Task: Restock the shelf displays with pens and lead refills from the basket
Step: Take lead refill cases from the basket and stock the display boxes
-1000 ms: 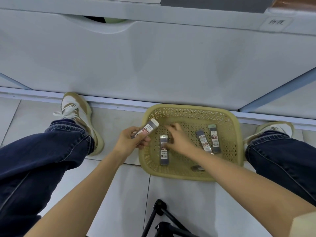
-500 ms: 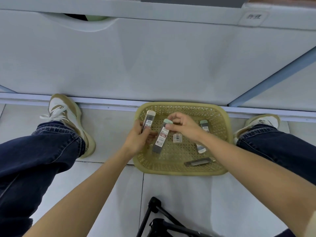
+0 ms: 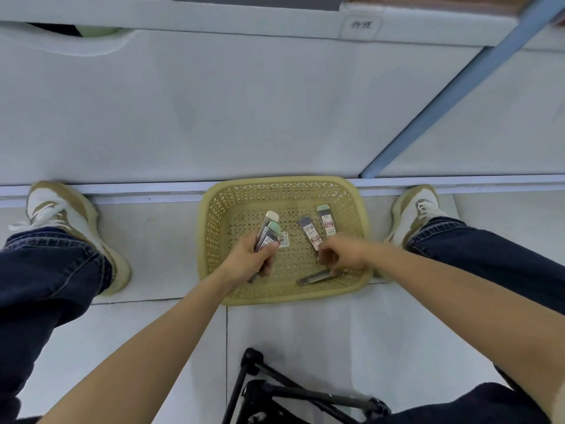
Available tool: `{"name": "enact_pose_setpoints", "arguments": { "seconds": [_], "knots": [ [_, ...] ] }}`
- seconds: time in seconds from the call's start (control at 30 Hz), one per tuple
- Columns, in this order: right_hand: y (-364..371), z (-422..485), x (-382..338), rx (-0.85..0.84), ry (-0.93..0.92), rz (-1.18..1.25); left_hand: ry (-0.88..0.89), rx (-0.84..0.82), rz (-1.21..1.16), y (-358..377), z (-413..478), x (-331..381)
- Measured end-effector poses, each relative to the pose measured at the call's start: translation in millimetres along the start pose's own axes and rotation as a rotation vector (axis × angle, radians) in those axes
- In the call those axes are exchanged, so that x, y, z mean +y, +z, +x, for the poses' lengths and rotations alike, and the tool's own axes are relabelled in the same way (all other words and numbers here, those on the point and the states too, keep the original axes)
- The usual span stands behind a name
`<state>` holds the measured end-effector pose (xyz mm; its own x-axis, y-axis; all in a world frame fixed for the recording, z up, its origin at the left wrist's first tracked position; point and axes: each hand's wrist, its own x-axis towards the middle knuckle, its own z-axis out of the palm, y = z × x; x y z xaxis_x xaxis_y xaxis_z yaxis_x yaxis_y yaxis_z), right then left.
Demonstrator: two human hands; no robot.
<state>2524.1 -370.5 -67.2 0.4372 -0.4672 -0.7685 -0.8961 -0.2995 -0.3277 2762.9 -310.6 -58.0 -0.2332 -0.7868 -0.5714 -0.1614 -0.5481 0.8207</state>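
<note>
1. Down on the floor between my shoes, seen from the head camera, the yellow basket (image 3: 214, 215) sits against the white shelf base (image 3: 244, 117). Every lead refill in sight is in it or over it.
2. My left hand (image 3: 249, 261) is wrapped round two refill cases (image 3: 269, 232), one cream-capped and one green-capped, with the caps pointing away from me over the basket's left half.
3. My right hand (image 3: 342, 254) hangs over the right half, fingers curled down at the near end of a grey-capped case (image 3: 311, 235). I cannot tell whether they already pinch it.
4. Loose in the basket are a green-capped case (image 3: 327, 221) just beside that one, a dark case (image 3: 318, 276) lying crosswise near the front wall, and a small barcode label (image 3: 283, 239).
5. I judge these cases to be light, stiff, smooth plastic that will likely slip against each other in a bundle. I would pinch across the flat sides at mid-length, clear of the caps.
6. Little blocks me, as the basket walls are low. The dark case lies close under my right wrist, and a black tripod (image 3: 275, 390) stands near, between my forearms.
</note>
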Motion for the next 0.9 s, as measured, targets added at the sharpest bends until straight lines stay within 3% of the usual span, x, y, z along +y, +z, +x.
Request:
{"name": "enact_pose_setpoints", "arguments": {
  "seconds": [0.2,0.33,0.43,0.5,0.6,0.73,0.83,0.9],
  "knots": [
    [17,5,2,0.025,-0.045,-0.155,-0.047,-0.004,-0.05,0,0,-6],
    [7,6,2,0.157,-0.138,-0.093,-0.064,0.029,-0.018,1,4,-9],
    [-1,10,-5,0.146,-0.223,-0.019,-0.053,0.05,0.135,2,10,-12],
    [-4,15,-13,0.144,-0.281,0.036,-0.054,-0.001,0.127,6,12,-12],
    [-5,22,-22,0.281,-0.309,0.228,-0.029,-0.098,0.093,13,14,-11],
    [0,23,-24,0.401,-0.195,0.581,-0.066,-0.137,-0.006,12,16,-18],
    [8,30,-16,0.695,0.035,0.517,-0.149,-0.016,-0.044,7,19,-25],
    [15,36,-13,0.748,0.247,0.385,-0.168,0.068,-0.124,4,20,-27]
  ]
}}
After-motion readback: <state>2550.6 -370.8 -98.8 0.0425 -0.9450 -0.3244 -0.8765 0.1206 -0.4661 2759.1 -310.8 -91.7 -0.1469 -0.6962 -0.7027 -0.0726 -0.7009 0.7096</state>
